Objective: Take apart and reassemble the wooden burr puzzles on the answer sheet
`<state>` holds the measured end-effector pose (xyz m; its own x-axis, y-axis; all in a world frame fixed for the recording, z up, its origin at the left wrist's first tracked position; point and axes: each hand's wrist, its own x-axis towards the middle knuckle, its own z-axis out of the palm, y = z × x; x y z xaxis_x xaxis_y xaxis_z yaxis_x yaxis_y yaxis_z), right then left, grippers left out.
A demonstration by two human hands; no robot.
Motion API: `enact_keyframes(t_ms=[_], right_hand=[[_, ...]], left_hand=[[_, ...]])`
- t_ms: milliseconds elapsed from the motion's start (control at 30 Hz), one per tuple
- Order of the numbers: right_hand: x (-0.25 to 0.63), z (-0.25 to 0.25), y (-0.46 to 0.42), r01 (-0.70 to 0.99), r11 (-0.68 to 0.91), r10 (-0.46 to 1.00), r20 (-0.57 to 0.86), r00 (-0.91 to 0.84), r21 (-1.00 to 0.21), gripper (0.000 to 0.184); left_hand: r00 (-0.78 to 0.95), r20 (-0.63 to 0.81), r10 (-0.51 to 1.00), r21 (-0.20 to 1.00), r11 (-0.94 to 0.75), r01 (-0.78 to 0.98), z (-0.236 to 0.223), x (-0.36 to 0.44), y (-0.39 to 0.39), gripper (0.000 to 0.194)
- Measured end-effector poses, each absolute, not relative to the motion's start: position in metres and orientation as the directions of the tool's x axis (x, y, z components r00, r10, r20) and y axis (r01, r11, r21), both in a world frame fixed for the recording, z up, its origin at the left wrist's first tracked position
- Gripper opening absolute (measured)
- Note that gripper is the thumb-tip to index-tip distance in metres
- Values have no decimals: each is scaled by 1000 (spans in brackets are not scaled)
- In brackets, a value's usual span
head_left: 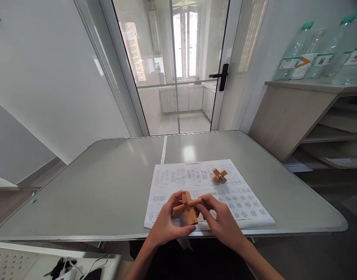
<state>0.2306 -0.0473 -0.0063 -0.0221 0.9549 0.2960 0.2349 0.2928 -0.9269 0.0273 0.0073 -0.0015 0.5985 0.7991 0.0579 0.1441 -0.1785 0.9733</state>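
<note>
Between both hands is a wooden burr puzzle (pixel 189 212), with one bar crossing a thicker block. My left hand (pixel 167 222) grips the block, thumb at its lower end and fingers near its top. My right hand (pixel 220 219) pinches the right end of the crossing bar. The puzzle is held above the lower part of a printed instruction sheet (pixel 178 186). Farther back on the paper sits a second, smaller wooden burr puzzle (pixel 219 176) with a dark mark on one face; neither hand touches it.
The grey folding table (pixel 122 186) has a seam down its middle. Behind it stands a glass door (pixel 178 97) with a black handle (pixel 223 77). Large plastic bottles (pixel 299 52) stand on a wooden shelf (pixel 295 109) at right. Cables (pixel 93 266) lie at lower left.
</note>
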Motion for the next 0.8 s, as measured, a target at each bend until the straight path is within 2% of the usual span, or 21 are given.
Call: enact_keyframes(t_ms=[400,667,800], right_hand=[[213,-12,-50,298,294,934,339,111,-908,18],[221,-7,-60,296,313,944,329,4,-902,21],[224,-7,-63,315,301,947,320,9,-900,23]], left_hand=[[567,70,821,976,-175,132,2,26,9,75],[612,92,785,978,-186,91,-4,20,7,87],[612,101,784,977,-194,88,-7,19,7,90]])
